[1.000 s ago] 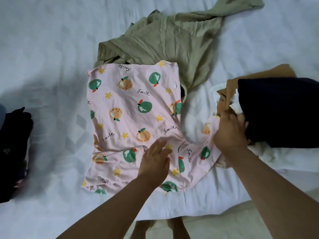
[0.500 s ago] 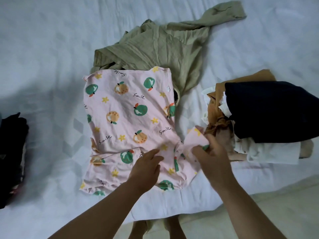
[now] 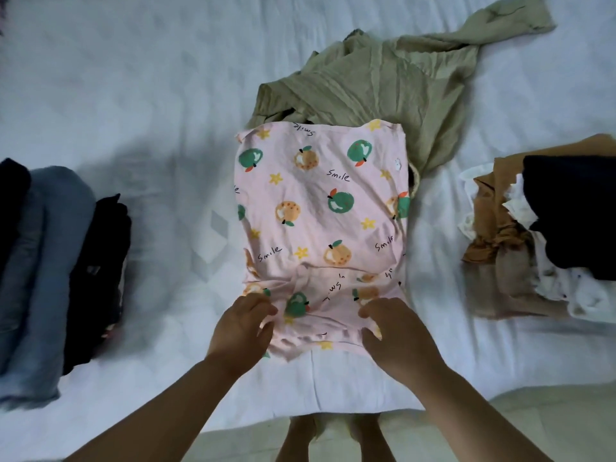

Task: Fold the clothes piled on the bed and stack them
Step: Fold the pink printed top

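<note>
Pink cotton shirt printed with green and orange fruit, yellow stars and "Smile" (image 3: 320, 221) lies flat at the centre of the white quilted bed (image 3: 150, 95), near edge at 6 o'clock.

Change since a second ago: the right sleeve, then stretched out toward 3 o'clock, is now folded in over the body — the shirt reads as a narrow rectangle with both sides tucked.

Left hand (image 3: 241, 328) — fingers curled on the near-left corner of the hem, pinching cloth. Right hand (image 3: 396, 331) — fingers bent onto the near-right corner, apparently gripping it too; the fingertips are partly buried in the folds, so the grip is a judgement.

Surroundings:
- crumpled olive-green garment (image 3: 383, 81) at 12 o'clock, its lower edge under the shirt's far end, not yet folded;
- stack of folded dark and blue denim clothes (image 3: 50, 268) at 9 o'clock;
- heap of brown, white and dark navy clothes (image 3: 540, 235) at 3 o'clock, well apart from the shirt.

Judgement: sleeve stage done. Both hands at the hem suggests a lengthwise fold toward 12 o'clock. Risk — the tucked sleeves may slip out when the hem lifts.
</note>
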Available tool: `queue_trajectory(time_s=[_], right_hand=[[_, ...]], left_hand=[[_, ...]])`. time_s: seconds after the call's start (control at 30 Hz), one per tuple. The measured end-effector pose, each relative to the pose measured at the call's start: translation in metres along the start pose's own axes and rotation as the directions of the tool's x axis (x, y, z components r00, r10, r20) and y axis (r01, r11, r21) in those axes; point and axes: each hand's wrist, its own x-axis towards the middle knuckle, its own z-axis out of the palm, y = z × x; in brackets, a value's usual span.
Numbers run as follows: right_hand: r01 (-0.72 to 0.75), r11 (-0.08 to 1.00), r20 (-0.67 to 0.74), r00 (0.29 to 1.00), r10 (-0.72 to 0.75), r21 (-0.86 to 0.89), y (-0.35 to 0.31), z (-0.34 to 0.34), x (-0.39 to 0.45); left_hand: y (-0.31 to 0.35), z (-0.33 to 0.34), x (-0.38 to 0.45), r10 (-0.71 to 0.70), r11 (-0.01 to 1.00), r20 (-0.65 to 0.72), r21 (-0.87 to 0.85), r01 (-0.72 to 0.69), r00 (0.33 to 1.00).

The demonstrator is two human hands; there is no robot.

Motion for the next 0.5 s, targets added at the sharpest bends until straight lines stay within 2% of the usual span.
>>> queue_trajectory(time_s=[0.03, 0.1, 0.17, 0.2, 0.27, 0.37, 0.43, 0.5], right_hand=[[0.058, 0.995, 0.016, 0.998, -0.057, -0.080, 0.012, 0.006, -0.007], [0.140, 0.974, 0.156, 0.981, -0.112, -0.181, 0.035, 0.015, -0.019], [0.165, 0.947, 0.267, 0.960, -0.089, -0.276, 0.050, 0.024, -0.027], [0.165, 0.936, 0.280, 0.957, -0.076, -0.312, 0.053, 0.028, -0.028], [0.174, 0.926, 0.236, 0.967, -0.095, -0.336, 0.058, 0.032, -0.029], [0.168, 0.930, 0.189, 0.976, -0.109, -0.328, 0.062, 0.032, -0.023], [0.174, 0.930, 0.220, 0.970, -0.105, -0.325, 0.067, 0.027, -0.021], [0.258, 0.907, 0.212, 0.958, -0.194, -0.334, 0.066, 0.022, -0.019]], left_hand=[[-0.005, 0.001, -0.002, 0.017, 1.000, -0.003, 0.005, -0.017, 1.000], [-0.018, 0.005, -0.009, 0.080, 0.996, 0.039, 0.042, -0.082, 0.996], [-0.033, 0.008, -0.018, 0.165, 0.977, 0.188, 0.106, -0.187, 0.968], [-0.040, 0.008, -0.022, 0.201, 0.959, 0.269, 0.145, -0.245, 0.942], [-0.049, 0.007, -0.025, 0.251, 0.919, 0.348, 0.206, -0.335, 0.903], [-0.055, 0.005, -0.021, 0.305, 0.899, 0.283, 0.228, -0.373, 0.909], [-0.052, 0.003, -0.014, 0.313, 0.915, 0.214, 0.192, -0.354, 0.925], [-0.048, 0.000, -0.011, 0.328, 0.919, 0.178, 0.169, -0.357, 0.928]])
